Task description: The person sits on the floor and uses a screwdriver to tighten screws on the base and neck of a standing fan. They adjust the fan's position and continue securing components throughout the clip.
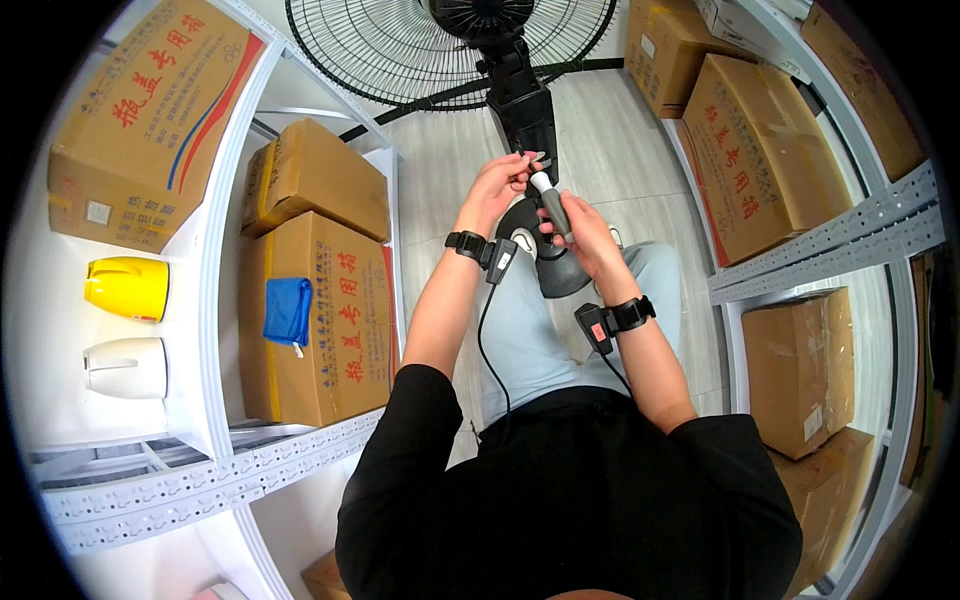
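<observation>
My right hand (590, 236) is wrapped round the grey handle of a screwdriver (556, 212) with a white collar. Its dark shaft points up and left toward my left hand (494, 190). That hand's fingers are pinched together by the shaft's end; whatever lies between them is too small to make out. Behind both hands stands the black post of a large fan (526, 110), close to my fingertips. Its round base (560, 275) sits on the floor between my feet, partly covered by my hands and legs.
Left shelving (215, 330) bears cardboard boxes (315, 320), a yellow kettle (128, 288), a white kettle (126, 367) and a blue zipped pouch (288, 310). More boxes (765, 160) fill the right shelving. Cables run from a black band on each wrist.
</observation>
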Available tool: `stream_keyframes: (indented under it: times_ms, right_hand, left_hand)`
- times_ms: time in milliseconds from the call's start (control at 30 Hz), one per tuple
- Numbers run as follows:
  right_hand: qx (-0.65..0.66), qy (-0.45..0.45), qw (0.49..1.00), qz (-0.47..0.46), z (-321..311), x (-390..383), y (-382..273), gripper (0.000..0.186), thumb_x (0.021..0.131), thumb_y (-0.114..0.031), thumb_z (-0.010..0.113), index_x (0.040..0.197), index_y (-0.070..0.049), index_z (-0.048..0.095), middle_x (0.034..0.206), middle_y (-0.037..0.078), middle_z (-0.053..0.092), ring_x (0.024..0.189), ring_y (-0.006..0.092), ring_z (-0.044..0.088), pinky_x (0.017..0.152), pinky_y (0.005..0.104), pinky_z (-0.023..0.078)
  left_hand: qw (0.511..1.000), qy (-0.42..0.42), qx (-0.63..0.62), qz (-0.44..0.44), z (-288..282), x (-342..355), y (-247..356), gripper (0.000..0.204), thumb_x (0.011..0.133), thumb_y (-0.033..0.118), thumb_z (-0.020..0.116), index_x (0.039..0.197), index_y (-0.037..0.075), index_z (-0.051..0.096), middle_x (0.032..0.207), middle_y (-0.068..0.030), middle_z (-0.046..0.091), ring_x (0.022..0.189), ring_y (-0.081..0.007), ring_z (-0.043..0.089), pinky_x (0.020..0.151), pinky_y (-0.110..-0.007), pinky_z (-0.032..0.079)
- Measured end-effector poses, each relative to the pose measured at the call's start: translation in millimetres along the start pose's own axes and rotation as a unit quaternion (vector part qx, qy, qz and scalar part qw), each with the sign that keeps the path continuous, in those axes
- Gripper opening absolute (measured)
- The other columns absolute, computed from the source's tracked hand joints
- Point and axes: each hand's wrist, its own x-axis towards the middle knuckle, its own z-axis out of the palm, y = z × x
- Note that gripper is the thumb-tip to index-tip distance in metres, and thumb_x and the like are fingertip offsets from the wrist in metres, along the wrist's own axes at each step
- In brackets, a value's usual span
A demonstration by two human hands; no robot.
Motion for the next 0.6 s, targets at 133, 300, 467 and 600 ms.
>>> stream_keyframes:
  times_ms: [133, 300, 467, 600]
  right_hand:
    - [-0.457, 0.161, 0.829, -0.279, 5.9, -8.9, 6.5, 0.057, 0.081, -0.031, 0.071, 0.125, -0.001, 0.052, 0.109, 0.019, 0.059, 0.102, 0.0347, 0.060, 0.084, 0.0426, 0.049]
    - [-0.229, 0.102, 0.957, -0.144, 4.2, 0.8, 4.5, 0.042, 0.093, -0.029, 0.060, 0.124, -0.003, 0.052, 0.102, 0.012, 0.064, 0.084, 0.0205, 0.066, 0.067, 0.0284, 0.051]
    - [-0.027, 0.038, 0.999, -0.007, -8.3, 2.1, -1.3, 0.037, 0.097, -0.029, 0.054, 0.123, -0.003, 0.053, 0.098, 0.008, 0.068, 0.078, 0.0148, 0.068, 0.061, 0.0230, 0.050]
    - [-0.539, 0.175, 0.733, -0.376, -16.7, 13.0, 24.9, 0.045, 0.090, -0.033, 0.065, 0.119, 0.000, 0.057, 0.098, 0.010, 0.066, 0.078, 0.0201, 0.068, 0.065, 0.0266, 0.053]
  left_hand:
    - [0.999, 0.008, 0.046, -0.003, -9.6, 6.5, -1.6, 0.016, 0.092, 0.014, 0.065, 0.095, -0.001, 0.062, 0.086, -0.0077, 0.064, 0.062, -0.0046, 0.045, 0.048, -0.018, 0.033]
    - [0.999, 0.032, 0.029, 0.008, -15.1, 8.9, -5.9, 0.018, 0.093, 0.012, 0.064, 0.102, -0.003, 0.061, 0.089, -0.0092, 0.065, 0.064, -0.0049, 0.046, 0.049, -0.018, 0.034]
    - [1.000, -0.027, -0.015, -0.006, -2.5, 1.3, -0.8, 0.027, 0.093, 0.006, 0.058, 0.118, -0.004, 0.055, 0.099, -0.0132, 0.065, 0.067, -0.0055, 0.048, 0.053, -0.017, 0.037]
    - [0.999, -0.034, 0.017, -0.019, -6.0, 3.3, 1.2, 0.029, 0.094, 0.005, 0.057, 0.121, -0.005, 0.054, 0.100, -0.0141, 0.065, 0.067, -0.0058, 0.048, 0.055, -0.017, 0.038]
